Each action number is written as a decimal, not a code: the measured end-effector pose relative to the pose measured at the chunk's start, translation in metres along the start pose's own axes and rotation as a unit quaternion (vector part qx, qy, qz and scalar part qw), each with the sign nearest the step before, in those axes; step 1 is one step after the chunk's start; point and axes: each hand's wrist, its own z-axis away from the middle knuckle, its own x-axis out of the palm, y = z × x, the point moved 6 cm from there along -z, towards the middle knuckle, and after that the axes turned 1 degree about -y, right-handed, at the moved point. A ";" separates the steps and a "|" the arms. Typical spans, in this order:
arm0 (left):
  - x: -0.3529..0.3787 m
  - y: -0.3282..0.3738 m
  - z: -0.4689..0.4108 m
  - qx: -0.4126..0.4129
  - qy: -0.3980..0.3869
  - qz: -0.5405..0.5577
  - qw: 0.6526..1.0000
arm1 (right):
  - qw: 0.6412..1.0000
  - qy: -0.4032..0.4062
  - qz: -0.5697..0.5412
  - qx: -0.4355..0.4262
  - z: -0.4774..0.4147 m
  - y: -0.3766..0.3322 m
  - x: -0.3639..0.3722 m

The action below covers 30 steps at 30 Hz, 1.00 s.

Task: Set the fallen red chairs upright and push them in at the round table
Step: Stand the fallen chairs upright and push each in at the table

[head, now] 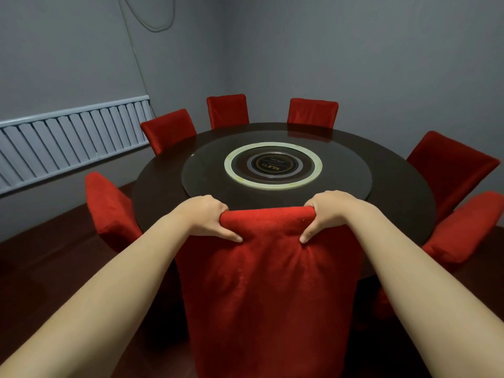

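A red cloth-covered chair [268, 290] stands upright right in front of me, its back against the near edge of the dark round table [395, 186]. My left hand [208, 218] grips the top left corner of the chair's back, thumb pressed into the cloth. My right hand [328, 214] grips the top right corner the same way. Several more red chairs stand upright around the table, among them one at the left [109, 211], one at the far side [227, 110] and one at the right [461, 227].
A glass turntable with a white ring [272, 166] sits in the middle of the table. Grey walls close off the room, with a ribbed grey panel [71, 143] along the left wall. Dark red floor [54, 268] lies to the left of me.
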 end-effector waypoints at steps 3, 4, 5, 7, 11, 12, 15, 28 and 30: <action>-0.001 -0.003 -0.003 -0.004 -0.011 -0.010 1.000 | 1.000 -0.012 -0.006 0.005 -0.005 0.002 -0.003; -0.001 -0.003 -0.001 -0.007 -0.012 -0.015 1.000 | 1.000 -0.018 -0.004 0.006 -0.005 0.002 -0.002; -0.001 -0.001 0.001 -0.010 -0.015 -0.016 1.000 | 1.000 -0.021 -0.001 0.004 -0.003 0.000 -0.001; 0.000 0.002 0.006 -0.017 -0.023 -0.011 1.000 | 1.000 -0.019 0.002 -0.002 0.001 -0.003 0.000; 0.003 0.008 0.019 -0.013 -0.023 0.005 1.000 | 1.000 -0.011 0.015 0.006 0.016 -0.009 0.005; 0.007 0.011 0.025 -0.007 -0.023 0.007 1.000 | 1.000 -0.012 0.014 0.012 0.021 -0.011 0.011; 0.011 0.018 0.038 0.014 -0.031 -0.002 0.999 | 1.000 -0.006 0.015 0.021 0.034 -0.014 0.018; 0.015 0.017 0.041 0.019 -0.055 0.001 0.998 | 0.999 0.005 0.037 0.039 0.043 -0.021 0.027; 0.015 0.016 0.042 0.008 -0.060 0.006 0.998 | 0.998 0.004 0.034 0.043 0.044 -0.022 0.028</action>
